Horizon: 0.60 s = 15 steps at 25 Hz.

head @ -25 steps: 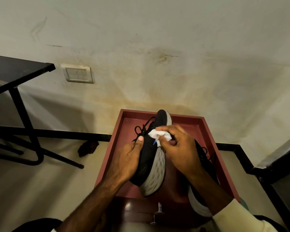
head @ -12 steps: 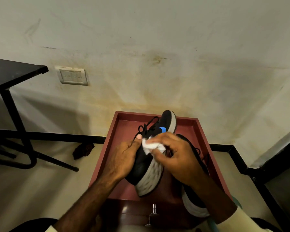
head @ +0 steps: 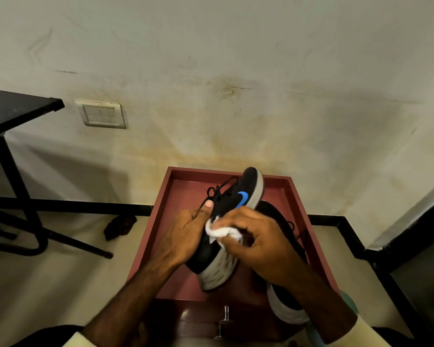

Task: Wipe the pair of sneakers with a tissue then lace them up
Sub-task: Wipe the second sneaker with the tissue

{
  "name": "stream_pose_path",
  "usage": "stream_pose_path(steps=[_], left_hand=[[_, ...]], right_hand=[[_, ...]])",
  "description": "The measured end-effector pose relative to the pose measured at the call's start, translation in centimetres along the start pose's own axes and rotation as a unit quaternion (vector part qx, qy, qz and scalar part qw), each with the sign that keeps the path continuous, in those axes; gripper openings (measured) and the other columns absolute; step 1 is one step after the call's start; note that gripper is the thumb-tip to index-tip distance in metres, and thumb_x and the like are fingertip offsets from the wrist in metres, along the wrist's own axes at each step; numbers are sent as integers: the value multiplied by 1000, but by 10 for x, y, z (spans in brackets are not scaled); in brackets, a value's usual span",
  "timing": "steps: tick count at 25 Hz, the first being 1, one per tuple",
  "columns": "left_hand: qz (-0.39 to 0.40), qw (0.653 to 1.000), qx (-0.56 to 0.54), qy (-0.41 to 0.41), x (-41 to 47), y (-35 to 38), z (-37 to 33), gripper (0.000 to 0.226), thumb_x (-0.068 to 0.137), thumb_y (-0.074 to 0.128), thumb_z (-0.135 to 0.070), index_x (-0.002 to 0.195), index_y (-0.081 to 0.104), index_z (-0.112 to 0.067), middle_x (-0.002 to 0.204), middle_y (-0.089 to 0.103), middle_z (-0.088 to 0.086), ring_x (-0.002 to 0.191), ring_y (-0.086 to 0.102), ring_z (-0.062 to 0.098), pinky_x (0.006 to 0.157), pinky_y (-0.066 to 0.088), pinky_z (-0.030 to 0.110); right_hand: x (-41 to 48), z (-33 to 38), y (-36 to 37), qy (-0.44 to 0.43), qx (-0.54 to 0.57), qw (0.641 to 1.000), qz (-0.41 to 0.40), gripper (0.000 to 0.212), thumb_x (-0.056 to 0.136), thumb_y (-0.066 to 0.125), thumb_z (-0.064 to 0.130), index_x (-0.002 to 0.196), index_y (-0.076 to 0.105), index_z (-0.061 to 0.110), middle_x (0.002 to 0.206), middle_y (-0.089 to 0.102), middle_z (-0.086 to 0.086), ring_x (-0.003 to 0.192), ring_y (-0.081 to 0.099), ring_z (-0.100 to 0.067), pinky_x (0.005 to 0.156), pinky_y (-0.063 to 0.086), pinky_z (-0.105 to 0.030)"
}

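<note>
Both hands are closed on something: the left hand grips a black sneaker from its left side, thumb laid up along the upper near the loose black laces; the right hand pinches a crumpled white tissue against that shoe's side, just below its blue swoosh; the sneaker is held above the desk on its side, toe pointing away, grey sole facing right; the second sneaker lies on the maroon raised-rim desk, partly hidden under the right forearm; further left, a dark rag-like lump lies on the floor, a black table stands by the wall, and a white switch plate sits on the stained wall.
</note>
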State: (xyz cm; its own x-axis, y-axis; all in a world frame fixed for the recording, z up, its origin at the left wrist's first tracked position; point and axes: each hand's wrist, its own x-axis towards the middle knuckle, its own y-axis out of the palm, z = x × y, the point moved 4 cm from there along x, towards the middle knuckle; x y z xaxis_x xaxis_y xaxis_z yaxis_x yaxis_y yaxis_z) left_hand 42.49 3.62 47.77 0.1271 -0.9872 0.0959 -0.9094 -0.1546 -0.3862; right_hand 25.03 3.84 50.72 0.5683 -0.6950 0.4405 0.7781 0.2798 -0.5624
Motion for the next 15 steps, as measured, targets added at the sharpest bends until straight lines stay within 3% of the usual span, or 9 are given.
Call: stream_pose_path(steps=[2, 4, 6, 7, 11, 13, 15], left_hand=[[-22, 1000, -13, 1, 6, -6, 2, 63, 106, 43, -54, 63, 66, -15, 62, 68, 9, 58, 62, 25, 65, 51, 49], [-21, 1000, -8, 5, 10, -9, 2, 73, 99, 41, -68, 73, 69, -5, 73, 69, 22, 68, 66, 40, 69, 54, 53], [-12, 1000, -3, 6, 11, -10, 3, 81, 92, 37, -76, 80, 71, -4, 76, 70, 25, 71, 67, 43, 68, 55, 53], [-11, 1000, 3, 8, 10, -10, 3, 78, 94, 37, -75, 80, 73, -7, 75, 71, 23, 70, 68, 42, 67, 56, 51], [-35, 999, 15, 9, 10, -16, -1, 61, 106, 41, -54, 64, 68, -20, 57, 67, 1, 50, 61, 15, 53, 46, 29], [-33, 999, 10, 11, 10, -16, -1, 61, 106, 42, -53, 61, 64, -19, 54, 62, -1, 49, 57, 12, 54, 44, 27], [-16, 1000, 5, 13, 9, -14, -1, 60, 106, 43, -52, 59, 64, -21, 53, 61, -3, 48, 56, 10, 52, 42, 24]], right_hand=[[0, -2, 2, -21, -6, 999, 28, 28, 90, 76, 2, 114, 79, 16, 111, 72, 7, 107, 70, -10, 92, 56, -30], [6, -18, -15, 45, -44, 994, -84, 29, 90, 75, 5, 113, 79, 23, 109, 71, 13, 104, 69, -6, 89, 57, -32], [4, -28, -27, 112, -75, 980, -149, 30, 91, 76, 10, 113, 78, 30, 109, 70, 17, 103, 68, -4, 88, 58, -36], [2, -27, -25, 103, -62, 984, -129, 29, 91, 76, 10, 114, 78, 29, 110, 71, 17, 104, 69, -6, 88, 58, -37], [-8, 1, 3, -7, 26, 993, 116, 27, 92, 76, 7, 116, 79, 18, 112, 73, 7, 104, 71, -13, 91, 58, -34], [-3, -3, -3, -4, 7, 996, 85, 28, 90, 76, 5, 115, 79, 18, 111, 73, 9, 104, 71, -10, 91, 57, -32], [3, -17, -19, 53, -53, 996, -51, 29, 90, 74, 5, 113, 79, 23, 109, 73, 13, 104, 70, -7, 90, 57, -33]])
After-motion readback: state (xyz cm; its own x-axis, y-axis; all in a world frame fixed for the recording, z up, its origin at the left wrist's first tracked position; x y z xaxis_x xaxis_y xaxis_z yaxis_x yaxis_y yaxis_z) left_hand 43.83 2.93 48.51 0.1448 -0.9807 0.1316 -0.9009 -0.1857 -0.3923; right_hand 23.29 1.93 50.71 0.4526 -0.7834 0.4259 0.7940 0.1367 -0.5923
